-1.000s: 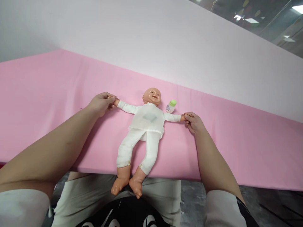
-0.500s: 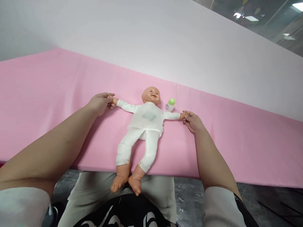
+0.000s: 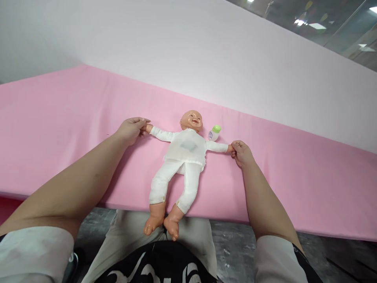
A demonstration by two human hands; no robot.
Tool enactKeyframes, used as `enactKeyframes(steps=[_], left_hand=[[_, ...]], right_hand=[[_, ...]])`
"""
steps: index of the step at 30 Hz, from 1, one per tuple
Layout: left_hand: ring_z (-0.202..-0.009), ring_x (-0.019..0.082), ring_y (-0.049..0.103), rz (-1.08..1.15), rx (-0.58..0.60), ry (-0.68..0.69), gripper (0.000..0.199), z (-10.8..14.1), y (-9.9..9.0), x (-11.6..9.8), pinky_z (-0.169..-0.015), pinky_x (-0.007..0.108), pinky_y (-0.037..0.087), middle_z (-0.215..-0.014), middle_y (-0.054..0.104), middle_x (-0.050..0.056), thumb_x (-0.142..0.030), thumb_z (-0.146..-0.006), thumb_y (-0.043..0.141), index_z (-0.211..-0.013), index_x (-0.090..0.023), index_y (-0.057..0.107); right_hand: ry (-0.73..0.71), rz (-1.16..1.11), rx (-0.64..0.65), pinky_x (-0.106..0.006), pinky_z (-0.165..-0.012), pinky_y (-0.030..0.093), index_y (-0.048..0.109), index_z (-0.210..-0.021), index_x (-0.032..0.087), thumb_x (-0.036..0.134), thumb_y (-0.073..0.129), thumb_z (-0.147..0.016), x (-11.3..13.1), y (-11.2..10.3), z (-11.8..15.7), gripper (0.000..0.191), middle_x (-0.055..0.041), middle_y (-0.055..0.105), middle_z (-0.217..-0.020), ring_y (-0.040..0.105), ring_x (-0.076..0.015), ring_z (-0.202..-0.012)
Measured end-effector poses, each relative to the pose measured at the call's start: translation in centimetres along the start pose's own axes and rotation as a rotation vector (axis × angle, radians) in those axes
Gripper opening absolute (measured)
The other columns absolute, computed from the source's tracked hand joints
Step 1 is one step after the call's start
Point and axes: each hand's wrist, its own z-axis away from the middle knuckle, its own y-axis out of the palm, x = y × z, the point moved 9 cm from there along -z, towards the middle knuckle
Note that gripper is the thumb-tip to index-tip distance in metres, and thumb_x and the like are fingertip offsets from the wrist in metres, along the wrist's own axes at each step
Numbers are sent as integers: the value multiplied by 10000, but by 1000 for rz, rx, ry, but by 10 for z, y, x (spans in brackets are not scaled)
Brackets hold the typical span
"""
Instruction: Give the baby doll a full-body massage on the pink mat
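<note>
A baby doll (image 3: 188,147) with a white cloth body lies on its back on a pink padded surface (image 3: 282,177), its arms stretched out to both sides. My left hand (image 3: 133,129) is closed around the doll's hand on the left. On the other side, my right hand (image 3: 242,152) pinches the doll's other hand between thumb and fingers. The doll's bare feet hang over the near edge. Beside its head stands or leans a small white bottle with a green cap (image 3: 214,133), touched by neither of my hands.
Behind the pink surface rises a plain white wall (image 3: 188,51), with glass (image 3: 309,23) above it at upper right. My legs (image 3: 129,232) are close against the near edge. Dark grey floor (image 3: 232,239) shows below.
The view has shifted a little, so the doll, bottle and my left hand appear slightly farther right. Both hands keep their hold, and the doll's arms remain spread.
</note>
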Motion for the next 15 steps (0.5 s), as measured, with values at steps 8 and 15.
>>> enactKeyframes(steps=[8, 15], left_hand=[[-550, 126, 594, 75, -12, -62, 271, -1, 0, 6, -568, 273, 503, -759, 669, 42, -129, -839, 696, -1109, -137, 713], [-542, 108, 581, 88, 26, -21, 276, 1, 3, 2, -541, 249, 470, -776, 680, 39, -113, -778, 734, -1051, -146, 708]], right_hand=[[46, -29, -9, -218, -463, 335, 721, -988, 228, 526, 889, -722, -3, -3, -3, 433, 18, 619, -700, 446, -81, -511], [68, -92, 111, -241, -567, 469, 731, -1040, 242, 360, 938, -655, -1, 2, 3, 452, -18, 731, -956, 558, -94, -629]])
